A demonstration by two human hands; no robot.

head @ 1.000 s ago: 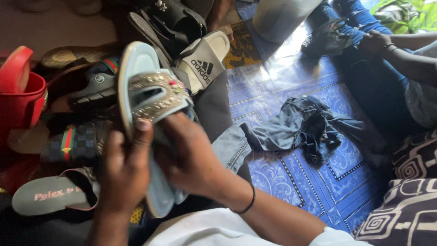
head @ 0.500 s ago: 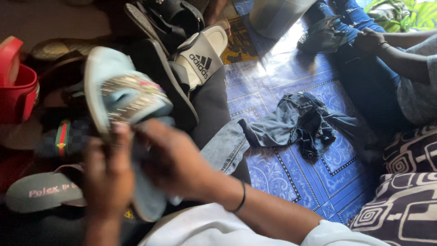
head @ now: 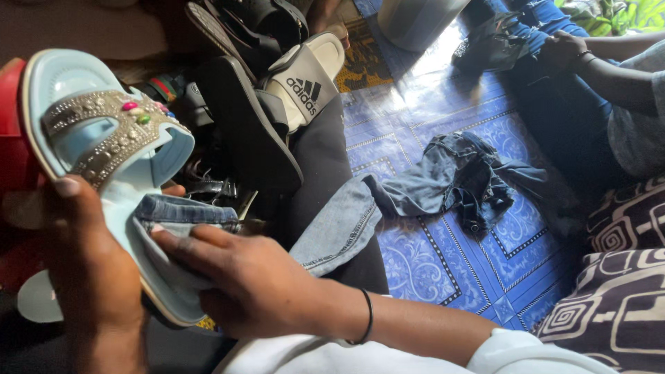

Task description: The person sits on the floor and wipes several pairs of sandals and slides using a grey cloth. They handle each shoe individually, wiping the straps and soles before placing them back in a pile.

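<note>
Head view shows, at left of frame, left hand clasping a pale blue sandal while right hand presses denim cloth on its insole; steadier, firmer strokes would likely wipe better.

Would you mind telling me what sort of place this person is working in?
Probably a home floor. There is blue patterned floor covering, a pile of slides and sandals, and another person sitting close by. The left hand holds a pale blue sandal; the right hand presses denim cloth on it.

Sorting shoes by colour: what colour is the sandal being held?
Pale blue sandal, with a silvery studded strap bearing coloured beads; head view.
</note>
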